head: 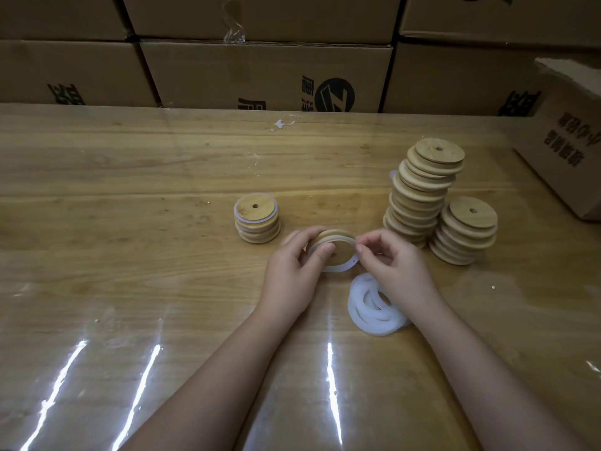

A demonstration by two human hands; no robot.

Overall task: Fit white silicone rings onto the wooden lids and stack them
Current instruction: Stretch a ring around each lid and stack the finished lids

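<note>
Centre of frame, slightly right. Left hand point(291, 271) grips a wooden lid point(340, 250): thumb pressed on the near face, fingers curled over the far rim. The lid is tilted, face toward the camera, and sits just above the table point(130, 190); contact with the table cannot be told.

Right hand point(398, 271) is at the lid's right edge, thumb and forefinger pinching a white ring point(338, 269). The ring loops around the lid's left and lower rim and hangs loose below it, not seated all round.

Both hands close together, with only the lid between them.

Below the right hand, lower right of centre: a loose pile of rings point(367, 315) flat on the table, partly covered by the right wrist.

Left of the hands, near: a short stack of lids point(257, 222), white ring edges showing between the layers, top lid with a small centre hole.

Right of the hands: a tall stack point(418, 196) of lids, uneven and leaning. Touching it on the right, a lower stack point(465, 236). No white visible on either.

Table surface is wood grain under a clear film, glare streaks along the bottom.

Right edge: a cardboard box point(566, 148) on the table. Top of frame: a wall of cartons point(260, 70) with dark printing.
</note>
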